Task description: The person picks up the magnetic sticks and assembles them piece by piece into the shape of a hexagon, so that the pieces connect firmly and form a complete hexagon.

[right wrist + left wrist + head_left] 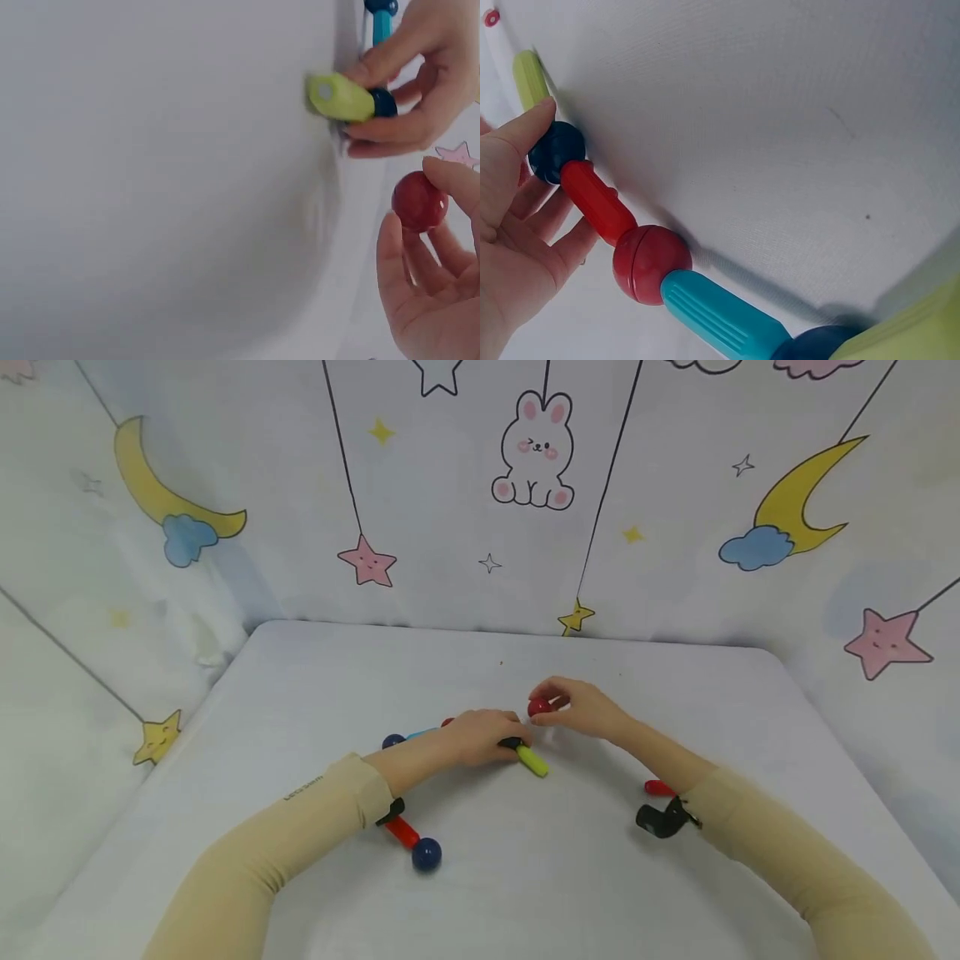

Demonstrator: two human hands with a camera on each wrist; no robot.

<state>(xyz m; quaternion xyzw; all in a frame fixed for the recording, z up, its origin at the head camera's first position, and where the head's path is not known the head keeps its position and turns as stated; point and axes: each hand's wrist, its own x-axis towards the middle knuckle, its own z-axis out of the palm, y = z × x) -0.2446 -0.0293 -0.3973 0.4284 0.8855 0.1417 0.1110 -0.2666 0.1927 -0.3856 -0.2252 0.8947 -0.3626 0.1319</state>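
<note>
My left hand (486, 737) grips a dark blue ball (557, 152) between thumb and fingers. From that ball a yellow-green stick (532, 761) points towards my right side, its far end bare. On the ball's other side runs a chain: a red stick (598, 202), a red ball (651, 264), a light blue stick (724, 315) and another dark blue ball (821, 345). My right hand (583, 707) pinches a loose red ball (420, 202) by its fingertips, a short way beyond the yellow-green stick and apart from it. In the head view, my left hand and forearm hide part of the chain.
Nearer to me, a red stick (402, 832) ends in a dark blue ball (426, 854), partly under the left cuff. Beside the right forearm lies a red piece (658, 788), partly covered. A black curved piece (660, 820) shows by the right cuff. Patterned cloth (450, 485) hangs behind the white table (525, 893).
</note>
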